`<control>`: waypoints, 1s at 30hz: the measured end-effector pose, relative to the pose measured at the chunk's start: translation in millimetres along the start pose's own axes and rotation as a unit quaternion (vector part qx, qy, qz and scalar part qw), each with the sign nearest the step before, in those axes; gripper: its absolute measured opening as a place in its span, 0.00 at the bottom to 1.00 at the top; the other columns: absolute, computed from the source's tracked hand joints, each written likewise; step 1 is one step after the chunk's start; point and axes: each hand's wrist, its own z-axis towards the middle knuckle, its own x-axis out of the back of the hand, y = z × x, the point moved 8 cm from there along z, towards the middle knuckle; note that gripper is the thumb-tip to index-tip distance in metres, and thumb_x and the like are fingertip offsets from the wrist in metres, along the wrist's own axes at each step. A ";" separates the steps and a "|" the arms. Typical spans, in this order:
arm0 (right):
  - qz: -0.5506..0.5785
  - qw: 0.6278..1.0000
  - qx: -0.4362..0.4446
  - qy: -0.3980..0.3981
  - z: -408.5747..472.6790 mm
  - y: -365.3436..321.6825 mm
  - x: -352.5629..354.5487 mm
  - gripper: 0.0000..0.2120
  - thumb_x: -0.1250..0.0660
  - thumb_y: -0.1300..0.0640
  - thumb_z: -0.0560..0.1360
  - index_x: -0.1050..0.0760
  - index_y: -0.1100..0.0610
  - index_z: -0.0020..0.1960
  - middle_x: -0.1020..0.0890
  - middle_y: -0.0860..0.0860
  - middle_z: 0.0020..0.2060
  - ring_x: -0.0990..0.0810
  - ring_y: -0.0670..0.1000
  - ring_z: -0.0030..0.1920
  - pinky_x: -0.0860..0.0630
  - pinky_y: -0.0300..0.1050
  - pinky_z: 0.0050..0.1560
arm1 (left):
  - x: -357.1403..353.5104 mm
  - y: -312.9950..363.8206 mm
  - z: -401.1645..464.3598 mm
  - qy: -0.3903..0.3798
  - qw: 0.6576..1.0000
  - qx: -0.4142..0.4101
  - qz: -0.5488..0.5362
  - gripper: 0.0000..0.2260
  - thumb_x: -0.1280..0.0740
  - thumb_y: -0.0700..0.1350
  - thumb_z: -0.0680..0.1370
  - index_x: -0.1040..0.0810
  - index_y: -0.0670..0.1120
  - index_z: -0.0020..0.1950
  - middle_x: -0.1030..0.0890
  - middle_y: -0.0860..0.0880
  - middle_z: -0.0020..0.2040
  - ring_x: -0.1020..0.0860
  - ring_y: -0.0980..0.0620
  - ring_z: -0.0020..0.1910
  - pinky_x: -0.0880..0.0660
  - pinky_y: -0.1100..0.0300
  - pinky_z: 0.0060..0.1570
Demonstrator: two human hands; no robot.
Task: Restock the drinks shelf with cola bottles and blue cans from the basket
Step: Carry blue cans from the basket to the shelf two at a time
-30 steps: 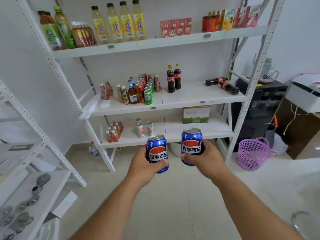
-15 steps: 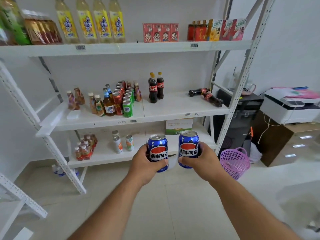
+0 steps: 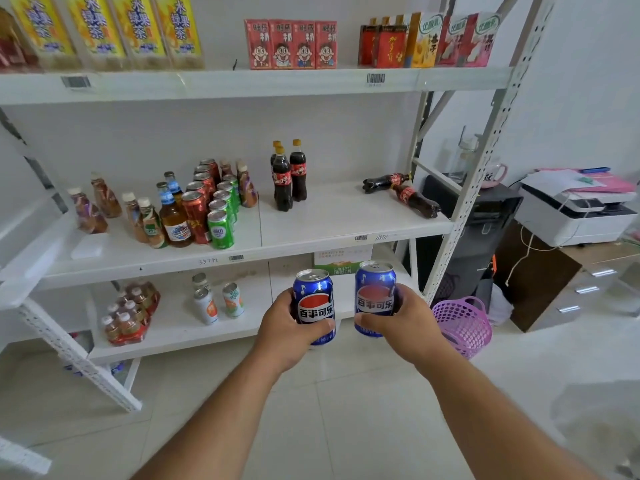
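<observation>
My left hand (image 3: 284, 336) grips an upright blue can (image 3: 314, 304), and my right hand (image 3: 405, 325) grips a second blue can (image 3: 374, 296) beside it. Both are held out in front of the white drinks shelf (image 3: 346, 216), below its middle board. On that board three cola bottles (image 3: 287, 176) stand upright near the centre. Two more cola bottles (image 3: 403, 192) lie on their sides at the right end. The purple basket (image 3: 462, 325) sits on the floor by the shelf's right post, just right of my right hand.
Red and green cans (image 3: 213, 206) and small tea bottles crowd the middle board's left half. The top board carries yellow tea bottles and red cartons (image 3: 291, 43). The bottom board holds a bottle pack (image 3: 130, 313) and a box. A printer (image 3: 576, 211) on a cabinet stands at right.
The view has closed in on the shelf, which now looks larger and nearer. Both hands still hold their cans side by side, carried forward towards the middle board.
</observation>
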 end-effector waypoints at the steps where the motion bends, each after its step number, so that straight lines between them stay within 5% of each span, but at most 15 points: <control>1: 0.000 1.000 0.000 -0.003 11.6 4.4 4.4 0.28 0.16 0.54 0.67 0.24 0.47 0.62 0.15 0.43 0.50 0.16 0.44 0.50 0.20 0.40 0.48 | -8.1 2.5 9.5 -0.001 1.000 0.001 0.004 0.26 0.17 0.41 0.68 0.23 0.59 0.59 0.15 0.56 0.55 0.16 0.57 0.54 0.19 0.56 0.57; 15: 0.005 0.999 0.018 -0.047 183.5 39.2 91.3 0.22 0.17 0.57 0.67 0.23 0.47 0.55 0.14 0.45 0.44 0.15 0.44 0.44 0.16 0.45 0.50 | -114.7 44.4 144.4 0.048 0.997 0.036 0.039 0.28 0.17 0.41 0.68 0.26 0.56 0.61 0.16 0.57 0.55 0.17 0.59 0.53 0.22 0.66 0.47; 24: -0.006 0.998 -0.010 -0.058 263.3 54.7 75.8 0.18 0.18 0.59 0.67 0.24 0.47 0.48 0.14 0.49 0.43 0.14 0.50 0.46 0.16 0.50 0.50 | -118.7 32.4 228.1 0.063 0.995 0.047 0.061 0.30 0.17 0.43 0.67 0.25 0.56 0.64 0.16 0.57 0.56 0.17 0.59 0.54 0.20 0.58 0.56; 27: -0.018 0.998 -0.019 -0.057 295.9 55.3 63.9 0.19 0.18 0.58 0.66 0.21 0.50 0.52 0.13 0.50 0.43 0.14 0.52 0.46 0.16 0.53 0.51 | -112.6 27.0 259.8 0.051 0.996 0.048 0.047 0.31 0.17 0.42 0.68 0.25 0.55 0.66 0.16 0.57 0.57 0.17 0.59 0.54 0.22 0.63 0.52; 30: -0.024 0.998 -0.020 -0.056 327.4 49.9 52.3 0.21 0.18 0.58 0.67 0.22 0.48 0.55 0.14 0.45 0.44 0.15 0.45 0.45 0.18 0.40 0.44 | -105.2 22.7 292.6 0.041 0.998 0.043 0.035 0.31 0.18 0.41 0.68 0.26 0.55 0.67 0.17 0.57 0.57 0.18 0.59 0.55 0.23 0.66 0.49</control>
